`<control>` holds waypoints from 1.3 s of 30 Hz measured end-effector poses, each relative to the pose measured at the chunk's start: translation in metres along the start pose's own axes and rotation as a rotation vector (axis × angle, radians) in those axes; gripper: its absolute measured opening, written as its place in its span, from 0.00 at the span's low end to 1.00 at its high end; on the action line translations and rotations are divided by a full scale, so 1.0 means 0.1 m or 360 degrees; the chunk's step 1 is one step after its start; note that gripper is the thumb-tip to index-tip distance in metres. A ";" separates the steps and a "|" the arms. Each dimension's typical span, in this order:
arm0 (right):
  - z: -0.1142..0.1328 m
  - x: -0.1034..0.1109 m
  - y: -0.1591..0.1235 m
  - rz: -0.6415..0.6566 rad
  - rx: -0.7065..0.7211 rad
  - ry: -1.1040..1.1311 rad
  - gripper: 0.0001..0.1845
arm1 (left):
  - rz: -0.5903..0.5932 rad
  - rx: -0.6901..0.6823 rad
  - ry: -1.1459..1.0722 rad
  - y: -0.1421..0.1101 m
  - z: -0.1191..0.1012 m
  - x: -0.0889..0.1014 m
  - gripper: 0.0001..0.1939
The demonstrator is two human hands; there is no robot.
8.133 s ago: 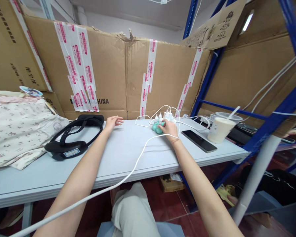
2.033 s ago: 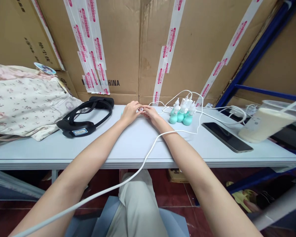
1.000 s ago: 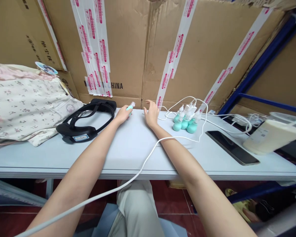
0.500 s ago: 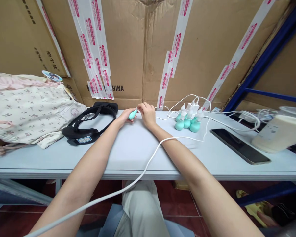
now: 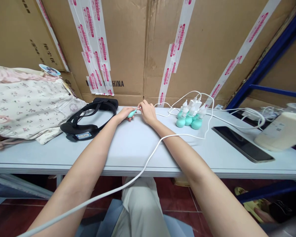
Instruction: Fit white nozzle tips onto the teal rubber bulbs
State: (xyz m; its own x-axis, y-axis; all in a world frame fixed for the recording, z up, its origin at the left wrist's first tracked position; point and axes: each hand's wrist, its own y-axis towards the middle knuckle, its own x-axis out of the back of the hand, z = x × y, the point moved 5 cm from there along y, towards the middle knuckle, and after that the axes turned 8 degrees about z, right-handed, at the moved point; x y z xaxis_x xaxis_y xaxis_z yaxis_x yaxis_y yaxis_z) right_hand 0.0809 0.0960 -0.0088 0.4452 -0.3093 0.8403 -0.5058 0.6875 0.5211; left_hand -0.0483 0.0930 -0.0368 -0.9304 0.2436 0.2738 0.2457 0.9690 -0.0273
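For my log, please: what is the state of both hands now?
Left hand: closed, holding a bottle.
Right hand: at the bottle's tip; whether gripping it, cannot be told.

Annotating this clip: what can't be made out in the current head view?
Head view:
Held teal bottle: partly covered by the left hand; tip too small beside the right hand.
Headset label: text too small.
Drink cup: cut off by right edge.
Floral cloth: cut off by left edge.
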 end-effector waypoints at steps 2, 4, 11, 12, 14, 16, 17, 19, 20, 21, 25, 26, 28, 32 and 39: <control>-0.01 -0.02 0.01 -0.0002 -0.0018 0.0018 0.14 | 0.0005 -0.0002 0.0010 0.00 0.00 0.00 0.13; -0.02 -0.04 0.02 0.0008 -0.0038 0.0024 0.15 | 0.0005 -0.0019 0.0014 0.00 0.00 0.01 0.13; -0.02 -0.09 0.02 0.0026 -0.0115 0.0056 0.17 | 0.0031 0.0002 0.0040 0.00 0.00 0.01 0.13; -0.02 -0.09 0.02 0.0022 -0.0126 0.0071 0.17 | 0.0027 0.0001 0.0043 0.00 0.00 0.01 0.13; -0.01 -0.10 0.01 0.0016 -0.0142 0.0100 0.17 | 0.0025 0.0000 0.0046 0.00 0.00 0.01 0.13; -0.01 -0.09 0.00 -0.0011 -0.0176 0.0120 0.17 | 0.0034 0.0013 0.0057 0.00 -0.01 0.00 0.13; -0.02 -0.07 0.00 -0.0038 -0.0210 0.0126 0.17 | 0.0039 0.0024 0.0066 0.00 -0.01 0.00 0.13; -0.05 -0.03 -0.01 -0.0114 -0.0287 0.0131 0.18 | 0.0043 0.0041 0.0081 -0.01 -0.01 -0.01 0.13; -0.06 0.00 -0.02 -0.0151 -0.0305 0.0134 0.18 | 0.0042 0.0042 0.0079 -0.02 -0.02 -0.01 0.13; -0.07 0.03 -0.03 -0.0177 -0.0294 0.0134 0.18 | 0.0039 0.0039 0.0067 -0.03 -0.02 -0.01 0.13; 0.01 0.08 -0.04 -0.0109 -0.0038 0.0038 0.16 | 0.0028 0.0028 -0.0018 -0.05 -0.03 -0.01 0.13; 0.03 0.07 -0.04 -0.0071 0.0013 -0.0004 0.15 | 0.0028 0.0027 -0.0028 -0.05 -0.03 -0.01 0.13; 0.05 0.05 -0.04 -0.0024 0.0057 -0.0076 0.14 | 0.0024 0.0022 -0.0030 -0.04 -0.02 0.00 0.13; 0.05 0.04 -0.04 -0.0052 0.0040 -0.0141 0.15 | 0.0046 0.0001 -0.0017 -0.01 0.00 0.00 0.14; 0.09 0.03 -0.06 -0.0009 0.0155 -0.0368 0.17 | 0.0031 0.0006 0.0013 -0.01 0.00 0.00 0.14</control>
State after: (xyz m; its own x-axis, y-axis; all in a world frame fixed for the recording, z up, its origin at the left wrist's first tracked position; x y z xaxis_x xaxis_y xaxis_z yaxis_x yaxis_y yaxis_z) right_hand 0.0787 0.0854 -0.0079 0.2733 -0.4627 0.8433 -0.5777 0.6220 0.5286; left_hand -0.0481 0.0919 -0.0369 -0.9233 0.2620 0.2808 0.2626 0.9642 -0.0364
